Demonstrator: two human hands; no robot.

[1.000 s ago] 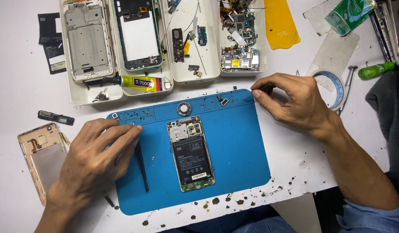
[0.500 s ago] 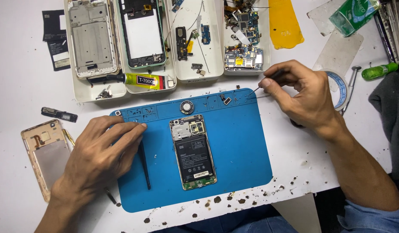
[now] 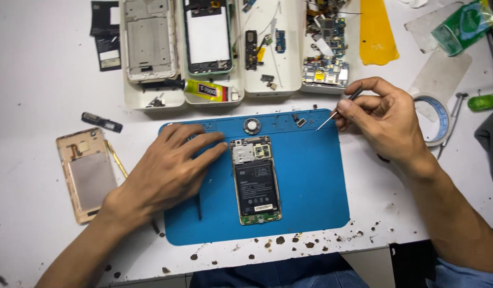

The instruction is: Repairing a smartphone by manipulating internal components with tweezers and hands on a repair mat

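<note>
My right hand point(image 3: 388, 120) has lifted off the top right corner of the blue mat point(image 3: 310, 197) where it rested a second ago, and it now pinches thin metal tweezers point(image 3: 340, 109), their tip slanting down to the mat's upper edge near a small dark part point(image 3: 299, 120). So the tool is up and aimed, which means I am ready to pick at small pieces. My left hand point(image 3: 169, 170) has not moved: it lies flat, fingers spread, holding nothing, just left of the opened phone point(image 3: 255, 180). That phone sits mid-mat, its black battery matte, its board a patch of green and bright metal. The mat looks soft and rubbery; the white surface point(image 3: 44, 80) around it is hard and chipped along its near edge.
</note>
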